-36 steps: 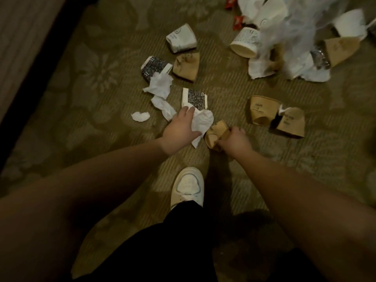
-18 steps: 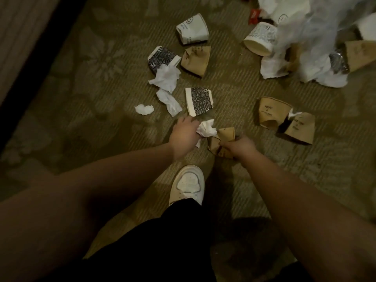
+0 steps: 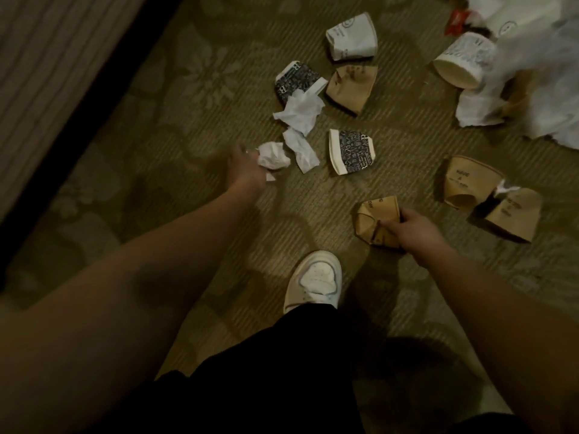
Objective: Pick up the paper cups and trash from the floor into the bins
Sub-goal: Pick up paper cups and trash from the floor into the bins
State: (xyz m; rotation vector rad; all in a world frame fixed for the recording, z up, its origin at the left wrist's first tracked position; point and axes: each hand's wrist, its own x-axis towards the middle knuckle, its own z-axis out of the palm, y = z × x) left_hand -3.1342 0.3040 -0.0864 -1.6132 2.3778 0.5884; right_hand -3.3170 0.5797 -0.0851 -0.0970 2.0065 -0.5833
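Since a half-second ago the left hand [image 3: 247, 169] has swung out to the left with its tissue wad [image 3: 273, 155], away from the right hand [image 3: 415, 228], so the two hands, then almost touching, are now well apart. The left hand's fingers are curled round the wad, just beside a tissue strip [image 3: 301, 150] lying on the carpet [image 3: 175, 98]. The right hand grips a crushed brown cup [image 3: 374, 219] by its lower edge, fingers closed on it, above the carpet ahead of a white shoe [image 3: 316, 280].

Beyond the strip lies a larger tissue [image 3: 299, 112], overlapping a dark printed cup [image 3: 294, 81] on its side. A flattened brown cup [image 3: 352, 87] lies just right of that one, with a white cup [image 3: 352, 37] above it. A second dark printed cup [image 3: 352, 151] lies between the strip and the held cup. To the right, two more brown cups [image 3: 470, 186] [image 3: 513, 217] lie touching. At the top right a white cup [image 3: 462, 59] lies on its side against a heap of pale plastic and paper [image 3: 532, 89], with a red wrapper [image 3: 456, 21] near it.
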